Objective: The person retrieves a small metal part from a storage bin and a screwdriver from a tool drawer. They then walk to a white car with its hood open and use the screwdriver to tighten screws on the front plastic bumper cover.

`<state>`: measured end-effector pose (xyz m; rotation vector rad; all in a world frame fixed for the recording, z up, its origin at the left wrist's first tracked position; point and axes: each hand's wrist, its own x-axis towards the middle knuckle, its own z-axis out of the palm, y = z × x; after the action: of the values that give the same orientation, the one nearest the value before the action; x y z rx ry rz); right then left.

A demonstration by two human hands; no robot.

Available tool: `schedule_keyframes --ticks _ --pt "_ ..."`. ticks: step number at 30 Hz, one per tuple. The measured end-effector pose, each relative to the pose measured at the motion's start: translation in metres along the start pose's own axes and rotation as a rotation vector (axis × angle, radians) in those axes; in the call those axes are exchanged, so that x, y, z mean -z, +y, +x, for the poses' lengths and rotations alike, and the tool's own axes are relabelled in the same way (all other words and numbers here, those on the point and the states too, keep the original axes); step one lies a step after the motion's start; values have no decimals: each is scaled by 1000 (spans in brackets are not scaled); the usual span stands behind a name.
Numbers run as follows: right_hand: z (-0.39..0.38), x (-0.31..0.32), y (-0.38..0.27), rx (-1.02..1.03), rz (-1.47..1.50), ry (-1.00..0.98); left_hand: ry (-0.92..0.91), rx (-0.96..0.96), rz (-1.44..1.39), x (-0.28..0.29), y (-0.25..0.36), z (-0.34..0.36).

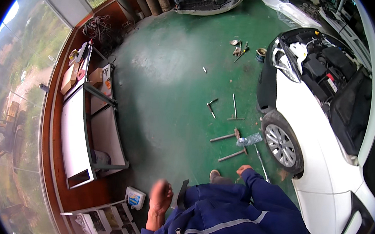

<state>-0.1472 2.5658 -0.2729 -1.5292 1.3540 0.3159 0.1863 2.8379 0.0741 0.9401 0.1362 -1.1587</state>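
Right grip looks loosely curled, nothing visible in it, can't tell if fully closed; left grip farther off, blurred, unreadable too! And the slim metal bar lies on the floor, right of the nearer right grip, long axis slanting forward-left beside the wheel!

Left-side daylight through windows, pale glare on green floor, bowed edges.

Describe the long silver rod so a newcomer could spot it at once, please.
Find the white car and its silver-spoked wheel. On the green floor between that wheel and the right hand lies the rod. It is slim and silver, unlike the thicker, duller bars farther left.
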Motion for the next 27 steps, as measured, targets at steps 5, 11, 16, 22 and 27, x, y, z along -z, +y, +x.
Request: schedule_keyframes --ticks 5,11,16,22,27 --pt "87 130 -177 224 43 313 141 -15 -95 -26 60 99" --pt "221 115 -241 159 27 327 211 59 -84 -45 137 248" --pt "310 110 -120 -43 -654 61 11 87 -85 -111 234 426" --pt "313 122 -233 -254 -644 -343 -143 80 252 -224 365 579" --pt "404 158 -275 -252 -692 -157 -389 236 194 -311 368 738"
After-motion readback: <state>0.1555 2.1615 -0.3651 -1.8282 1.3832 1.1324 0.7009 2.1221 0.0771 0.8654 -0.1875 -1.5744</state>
